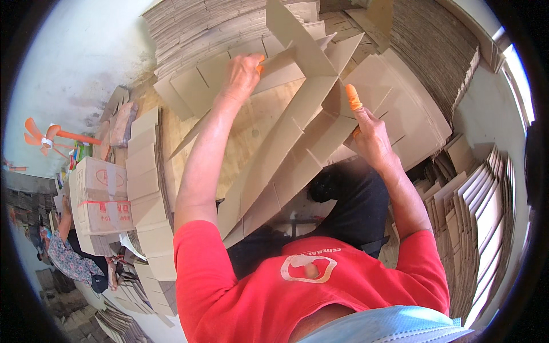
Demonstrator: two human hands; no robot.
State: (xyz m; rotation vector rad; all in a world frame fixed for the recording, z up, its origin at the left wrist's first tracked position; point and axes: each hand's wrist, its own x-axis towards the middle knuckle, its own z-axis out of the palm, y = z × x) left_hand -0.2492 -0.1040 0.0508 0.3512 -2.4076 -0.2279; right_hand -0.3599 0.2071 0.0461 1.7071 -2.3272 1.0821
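The slotted cardboard divider (274, 150) extends left from the right grip (373, 135), which holds it. Left grip (243, 74), arm outstretched, is curled; its hold I cannot tell

A pale, unevenly stained wall (86, 63) rises at 10 o'clock in a storeroom, with an orange fan (47, 139) at 9 o'clock. Tall cardboard stacks (229, 31) crowd the back around 11 o'clock; a greyer wall (496, 106) stands between 2 and 3. Bright white light pours through a narrow opening (517, 83) at 2 o'clock, its exact kind unclear. A plywood surface (251, 130) lies near center, pale floor (151, 326) shows at 7, and the room dims toward 8.
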